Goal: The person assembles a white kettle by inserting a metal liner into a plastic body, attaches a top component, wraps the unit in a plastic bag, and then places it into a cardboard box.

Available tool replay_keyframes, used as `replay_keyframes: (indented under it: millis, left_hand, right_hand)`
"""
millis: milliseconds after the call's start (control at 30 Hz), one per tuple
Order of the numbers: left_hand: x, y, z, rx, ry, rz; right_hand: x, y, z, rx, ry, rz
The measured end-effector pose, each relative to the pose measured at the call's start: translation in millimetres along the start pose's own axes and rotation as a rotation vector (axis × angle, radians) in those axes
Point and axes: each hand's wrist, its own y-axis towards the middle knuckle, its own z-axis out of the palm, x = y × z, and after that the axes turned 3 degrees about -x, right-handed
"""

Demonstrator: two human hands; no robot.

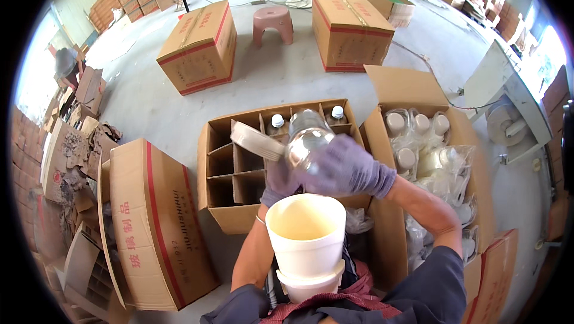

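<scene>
A shiny silver rounded vessel (305,138), like a mirrored flask liner, is held tilted over the divided cardboard box (227,219). My right hand (344,165), in a purple-grey glove and blurred by motion, is closed around its lower side. Just under it, my left hand (282,182) in a matching glove is partly covered by the vessel and the right hand; its fingers do not show clearly. Beside the left hand, a pale beige flat piece (257,140) slants over the box's compartments. White-capped bottles (277,122) stand in some back compartments.
White stacked tubs (306,234) stand at my lap. At right, an open carton (382,228) holds plastic-wrapped white-capped items. Another carton (158,228) lies at left. Two closed cartons (200,49) and a pink stool (272,25) stand ahead; a white cabinet (508,97) is far right.
</scene>
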Motion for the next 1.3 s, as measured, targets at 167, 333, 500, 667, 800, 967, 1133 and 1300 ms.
replay_keyframes:
  millis: [167, 333, 500, 667, 800, 967, 1133, 1300]
  left_hand:
    - [-21.4, -22.2, 36.9, 0.153, 0.307, 0.151]
    - [-10.8, -83.5, 37.9, 0.231, 0.534, 0.313]
    - [14.0, -144.0, -12.8, 0.205, 0.977, 0.473]
    - [30.6, -176.1, -0.6, 0.232, -0.052, -0.028]
    - [26.3, -174.0, 11.7, 0.131, 1.014, 0.426]
    - [-12.0, -165.1, -25.1, -0.295, 0.085, 0.420]
    - [-30.2, -148.5, 23.9, -0.449, 0.450, 0.729]
    - [-36.4, -134.0, 39.1, -0.225, 1.044, 0.704]
  right_hand:
    - [11.7, 4.5, -30.8, -0.034, 0.253, -0.061]
    - [21.0, -17.1, -11.1, -0.351, 0.995, 0.960]
    - [66.3, -29.7, -0.6, -0.349, 1.592, 1.153]
    - [70.7, -36.0, -16.2, -0.094, 1.725, 1.155]
    - [66.1, -39.7, -9.8, 0.136, 1.699, 1.126]
    - [61.0, -10.3, -11.8, 0.422, 1.382, 0.995]
    - [66.3, 4.0, -1.7, 0.615, 0.987, 0.896]
    - [80.0, -34.8, 31.2, -0.406, 1.527, 1.377]
